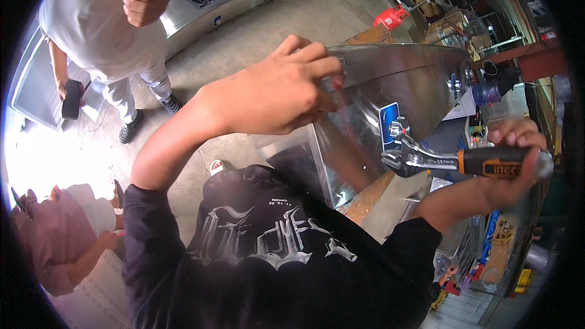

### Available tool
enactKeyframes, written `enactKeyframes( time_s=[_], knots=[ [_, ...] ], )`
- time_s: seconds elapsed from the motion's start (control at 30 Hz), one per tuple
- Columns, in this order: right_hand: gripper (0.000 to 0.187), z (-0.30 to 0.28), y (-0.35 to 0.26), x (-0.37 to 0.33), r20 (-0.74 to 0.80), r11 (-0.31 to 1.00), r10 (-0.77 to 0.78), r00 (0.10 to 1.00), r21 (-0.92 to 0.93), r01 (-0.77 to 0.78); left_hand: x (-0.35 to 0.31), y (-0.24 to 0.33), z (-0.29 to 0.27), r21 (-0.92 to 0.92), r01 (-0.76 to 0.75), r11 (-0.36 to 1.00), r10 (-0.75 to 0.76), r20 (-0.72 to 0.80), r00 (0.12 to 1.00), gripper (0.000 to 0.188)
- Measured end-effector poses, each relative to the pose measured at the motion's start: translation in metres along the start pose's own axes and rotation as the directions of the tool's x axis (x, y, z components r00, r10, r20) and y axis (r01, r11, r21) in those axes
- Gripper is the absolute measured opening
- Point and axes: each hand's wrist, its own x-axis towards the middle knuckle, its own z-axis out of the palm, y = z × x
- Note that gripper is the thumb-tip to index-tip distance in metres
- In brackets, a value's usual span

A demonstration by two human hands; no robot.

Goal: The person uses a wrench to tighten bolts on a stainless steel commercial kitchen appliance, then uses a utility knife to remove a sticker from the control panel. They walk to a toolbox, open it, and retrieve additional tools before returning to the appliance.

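My right hand [521,146] is wrapped round the black-and-orange handle of an adjustable wrench [426,161]. The wrench lies roughly level across the view, its metal jaw pointing left. Just above the jaw, a round metal knob [399,129] sits on a blue label [387,119] on the front of a stainless steel appliance [408,88]. My left hand [274,94] is over the appliance's left end, fingers bent and somewhat apart, with nothing visible in them. Its fingertips are smeared by motion, and I cannot tell whether they touch the metal.
A person in light clothes [106,18] stands at upper left with a dark phone [72,100]. Another person [67,237] is at lower left. Behind are a steel stove [210,3] and a red gas cylinder [392,18]. Cluttered shelving [499,231] lines the right side.
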Motion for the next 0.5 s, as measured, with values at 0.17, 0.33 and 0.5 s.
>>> enactKeyframes(
  time_s=[0.17, 0.33, 0.5],
  knots=[
    [0.03, -0.012, -0.02, -0.021, -0.043, 0.989, -0.147, 0.988, -0.042, 0.145, 0.008, -0.008, 0.004, -0.011, -0.013, 1.0, 0.015, 0.222, 0.975, 0.018],
    [0.038, -0.027, -0.039, -0.033, 0.022, 0.984, -0.129, 0.991, -0.124, 0.131, 0.029, 0.0, -0.007, 0.085, -0.029, 0.996, -0.005, 0.371, 0.929, 0.013],
    [0.039, -0.051, -0.053, -0.054, 0.0, 0.994, -0.055, 0.998, -0.099, 0.055, 0.039, 0.019, -0.006, 0.209, -0.154, 0.966, 0.089, 0.29, 0.953, 0.01]
  ],
)
